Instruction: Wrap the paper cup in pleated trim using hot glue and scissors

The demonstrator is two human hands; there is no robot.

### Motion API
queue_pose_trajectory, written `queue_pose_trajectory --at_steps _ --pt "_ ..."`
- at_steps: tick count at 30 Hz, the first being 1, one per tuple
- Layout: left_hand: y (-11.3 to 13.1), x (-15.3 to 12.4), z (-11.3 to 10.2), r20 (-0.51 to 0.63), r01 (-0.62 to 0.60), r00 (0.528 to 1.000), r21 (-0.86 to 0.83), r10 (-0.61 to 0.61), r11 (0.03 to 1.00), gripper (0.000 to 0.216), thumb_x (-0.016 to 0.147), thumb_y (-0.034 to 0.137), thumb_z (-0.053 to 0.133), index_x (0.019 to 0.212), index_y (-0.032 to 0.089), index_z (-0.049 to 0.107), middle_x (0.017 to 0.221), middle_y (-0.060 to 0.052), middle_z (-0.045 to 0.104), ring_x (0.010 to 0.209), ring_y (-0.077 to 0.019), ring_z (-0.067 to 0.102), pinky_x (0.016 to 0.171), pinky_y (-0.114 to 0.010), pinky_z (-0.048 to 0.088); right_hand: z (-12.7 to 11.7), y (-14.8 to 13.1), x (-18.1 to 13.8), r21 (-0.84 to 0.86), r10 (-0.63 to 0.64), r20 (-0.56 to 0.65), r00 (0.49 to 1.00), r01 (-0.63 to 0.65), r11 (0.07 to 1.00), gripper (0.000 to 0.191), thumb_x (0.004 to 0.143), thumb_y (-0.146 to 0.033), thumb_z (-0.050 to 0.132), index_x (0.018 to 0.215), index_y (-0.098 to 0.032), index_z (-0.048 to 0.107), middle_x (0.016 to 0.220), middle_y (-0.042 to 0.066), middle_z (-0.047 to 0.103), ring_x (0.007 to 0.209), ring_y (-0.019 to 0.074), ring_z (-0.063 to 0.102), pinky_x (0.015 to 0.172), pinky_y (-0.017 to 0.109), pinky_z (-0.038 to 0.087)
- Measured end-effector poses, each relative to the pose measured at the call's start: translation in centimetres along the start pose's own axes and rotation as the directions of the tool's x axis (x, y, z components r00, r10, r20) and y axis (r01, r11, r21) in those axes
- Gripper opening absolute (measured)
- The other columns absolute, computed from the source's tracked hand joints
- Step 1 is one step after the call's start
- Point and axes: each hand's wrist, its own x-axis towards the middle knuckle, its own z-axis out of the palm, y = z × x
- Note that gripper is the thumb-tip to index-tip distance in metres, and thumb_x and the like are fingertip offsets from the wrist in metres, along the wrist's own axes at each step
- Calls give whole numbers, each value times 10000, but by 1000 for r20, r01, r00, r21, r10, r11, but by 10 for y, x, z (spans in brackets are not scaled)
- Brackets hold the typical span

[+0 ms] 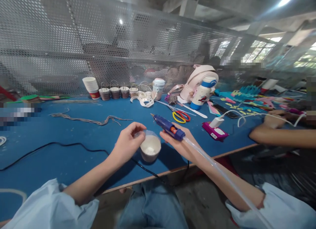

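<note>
My left hand [128, 140] pinches the rim of a white paper cup [150, 149], held tilted over the near edge of the blue table [61, 150] so its inside shows. My right hand [180, 144] grips a blue hot glue gun [168, 125] with its nozzle pointing up and to the left, above the cup. A long clear glue stick [222, 176] trails back from the gun along my right forearm. The nozzle is apart from the cup.
A black cable [61, 146] runs across the table. Grey cord [91, 121], stacked paper cups [91, 85], several small wrapped cups [115, 92], scissors [181, 116], a bottle [203, 92], a pink bag [197, 77] and a charger [216, 128] lie beyond. Another person's arm [278, 135] rests at right. Perforated metal screen behind.
</note>
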Motion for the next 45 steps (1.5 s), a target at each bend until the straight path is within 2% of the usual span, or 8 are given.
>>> queue_pose_trajectory --at_steps 5,8,14,18,26,35,40,45 --pt "10 14 0 122 56 991 10 -57 998 137 679 214 650 809 174 628 768 -5 622 711 -133 551 648 -232 409 -8 -1 -19 -41 -58 -10 998 58 998 202 811 -361 584 739 -174 558 658 -30 512 607 115 440 573 226 387" --pt "14 28 2 231 112 967 -22 -104 993 162 648 217 678 796 166 635 726 2 616 678 -123 547 633 -233 397 -9 2 -28 0 -13 -55 998 13 1000 190 811 -357 598 779 -172 568 684 -21 541 618 117 475 589 225 410" --pt "14 54 10 464 298 853 -59 -238 953 229 554 199 745 749 147 636 647 -1 632 627 -115 569 623 -233 397 6 12 -30 259 177 -50 983 -158 953 309 831 -474 593 889 -170 585 724 8 624 544 114 519 522 228 443" --pt "11 60 15 466 360 839 -92 -279 928 254 522 175 749 739 146 621 624 -4 638 573 -108 559 577 -231 395 21 24 -23 380 198 -37 980 -169 909 347 786 -482 644 901 -165 560 781 7 606 499 92 496 482 229 443" --pt "6 62 18 436 401 838 -87 -327 912 280 525 144 741 764 146 596 575 32 605 524 -94 534 528 -218 401 32 34 -11 386 191 -32 981 -164 908 421 694 -478 718 924 -167 551 677 -40 557 467 88 468 456 229 426" --pt "0 60 20 355 392 867 -50 -351 919 219 594 119 704 787 134 601 574 42 577 502 -79 511 500 -205 380 -4 15 -29 117 79 -92 993 -68 991 232 827 -415 604 873 -190 574 656 -15 601 479 104 495 471 225 408" --pt "0 58 21 330 377 877 -24 -349 926 206 598 111 695 785 134 610 554 51 549 506 -73 488 498 -198 356 -30 -11 -54 -160 -163 189 968 194 968 52 842 -223 532 820 -191 567 693 -4 590 581 113 512 535 220 379" --pt "1 57 21 310 377 882 -15 -354 926 196 586 109 690 762 140 610 537 58 536 495 -75 470 487 -201 338 -25 -29 -50 -459 -35 382 923 223 860 86 804 -106 510 810 -184 545 720 2 619 607 137 547 551 249 323"
